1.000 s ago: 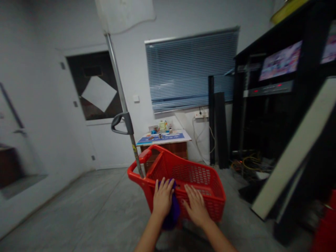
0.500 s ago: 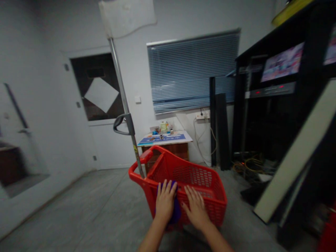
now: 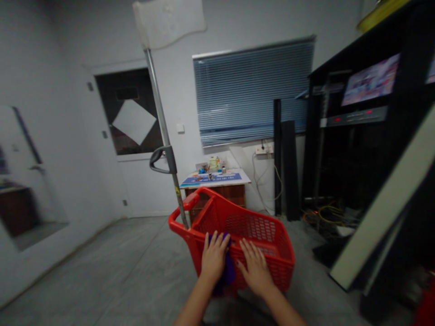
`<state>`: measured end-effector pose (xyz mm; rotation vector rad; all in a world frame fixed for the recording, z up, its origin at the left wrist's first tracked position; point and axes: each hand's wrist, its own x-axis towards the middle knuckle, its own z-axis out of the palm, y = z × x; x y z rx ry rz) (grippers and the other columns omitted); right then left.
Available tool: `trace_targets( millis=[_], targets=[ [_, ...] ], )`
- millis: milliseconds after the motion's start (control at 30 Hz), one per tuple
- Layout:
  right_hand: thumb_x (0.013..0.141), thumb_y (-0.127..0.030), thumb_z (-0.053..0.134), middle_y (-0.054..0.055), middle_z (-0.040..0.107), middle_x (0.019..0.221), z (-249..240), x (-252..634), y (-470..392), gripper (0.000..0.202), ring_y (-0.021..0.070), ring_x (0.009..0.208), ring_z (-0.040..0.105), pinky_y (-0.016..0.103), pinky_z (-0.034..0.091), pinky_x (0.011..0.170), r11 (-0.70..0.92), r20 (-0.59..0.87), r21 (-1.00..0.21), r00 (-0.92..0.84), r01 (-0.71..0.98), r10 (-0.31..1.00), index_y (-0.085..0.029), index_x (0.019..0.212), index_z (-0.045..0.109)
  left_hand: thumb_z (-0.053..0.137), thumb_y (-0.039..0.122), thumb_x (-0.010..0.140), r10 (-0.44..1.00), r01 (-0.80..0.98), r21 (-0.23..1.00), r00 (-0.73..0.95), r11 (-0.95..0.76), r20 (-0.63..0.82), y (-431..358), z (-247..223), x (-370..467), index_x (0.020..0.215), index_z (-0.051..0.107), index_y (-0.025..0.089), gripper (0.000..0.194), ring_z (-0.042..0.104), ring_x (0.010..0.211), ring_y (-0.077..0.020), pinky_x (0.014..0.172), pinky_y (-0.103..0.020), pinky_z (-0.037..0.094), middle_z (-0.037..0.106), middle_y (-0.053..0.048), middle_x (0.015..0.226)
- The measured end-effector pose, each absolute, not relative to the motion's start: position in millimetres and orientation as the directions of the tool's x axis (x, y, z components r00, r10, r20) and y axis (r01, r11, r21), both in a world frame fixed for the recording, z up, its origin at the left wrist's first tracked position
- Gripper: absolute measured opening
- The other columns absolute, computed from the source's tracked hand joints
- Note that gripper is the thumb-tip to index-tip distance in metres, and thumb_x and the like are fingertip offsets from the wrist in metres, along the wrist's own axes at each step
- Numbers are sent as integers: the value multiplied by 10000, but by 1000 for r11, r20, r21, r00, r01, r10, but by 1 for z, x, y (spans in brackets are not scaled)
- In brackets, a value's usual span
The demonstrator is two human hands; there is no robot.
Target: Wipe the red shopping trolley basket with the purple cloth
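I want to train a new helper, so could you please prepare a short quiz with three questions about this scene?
1. True or false: the left hand lies on the purple cloth.
2. At which end of the red cart does the metal pole rise?
a) handle end
b) opposite end
3. Fill in: the white paper shows on the ____.

Key: 1 true; 2 a; 3 door.

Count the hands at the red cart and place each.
2, both in plain view: left hand over the purple cloth on the near side of the red cart, right hand beside the left.
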<state>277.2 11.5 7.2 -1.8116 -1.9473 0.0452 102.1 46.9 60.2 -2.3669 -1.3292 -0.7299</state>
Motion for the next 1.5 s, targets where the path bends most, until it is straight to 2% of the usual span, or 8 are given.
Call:
trace_targets(
  millis=[167,333,500,700,867,1200,1367,1500],
  targets=[
    [928,-612,294,-51,228,1554,13,279,10,653,256,1447,105,479,117,1172,139,296,-325,-39,935,954,-283,1490,250,424,258,967,705,878,-5,387,-478,594,46,59,107,1351,496,326,396,451,1305,-249,1144,-543,215,595,-13,1333],
    [919,-642,279,-52,228,1553,14,278,8,671,271,1443,124,491,124,1166,133,286,-341,-32,931,958,-293,1491,243,435,287,969,668,826,-62,494,-560,557,49,57,108,1366,463,364,405,464,1298,-235,1136,-530,247,582,12,1348],
    [924,-600,309,-57,216,1555,15,276,9,649,262,1442,133,487,124,1163,117,260,-335,-28,935,965,-301,1494,222,440,292,968,689,874,-43,412,-485,597,52,55,105,1375,460,340,410,462,1298,-242,1140,-557,218,591,-5,1338],
    [928,-618,279,-55,231,1551,16,276,8,648,256,1440,145,485,135,1162,113,253,-329,-28,938,967,-300,1491,235,438,296,971,646,836,-119,496,-535,580,50,48,105,1406,406,381,444,428,1323,-223,1141,-504,247,536,24,1397],
    [932,-611,282,-47,255,1545,14,277,9,632,253,1434,170,492,154,1156,129,265,-333,-39,934,963,-315,1489,235,426,272,970,703,901,-36,362,-433,612,52,52,97,1394,443,341,430,403,1341,-252,1139,-536,223,549,-4,1385],
    [943,-601,244,-44,233,1551,18,288,6,624,243,1437,164,452,149,1167,127,261,-313,-43,941,964,-293,1486,258,432,299,978,703,855,13,418,-519,575,50,52,104,1359,481,347,387,431,1323,-239,1153,-524,211,577,9,1355],
    [941,-593,272,-35,236,1553,10,297,3,642,232,1435,174,433,150,1173,137,264,-318,-51,938,963,-270,1494,237,436,256,972,727,885,21,369,-466,578,45,50,111,1354,490,337,394,403,1342,-247,1147,-530,228,558,12,1375],
    [930,-579,323,-37,249,1550,6,296,4,649,241,1436,164,454,133,1175,138,276,-331,-44,933,960,-277,1496,229,440,274,971,711,863,-19,428,-505,558,43,45,119,1379,453,360,417,403,1342,-247,1141,-529,242,537,21,1396]
  ],
)
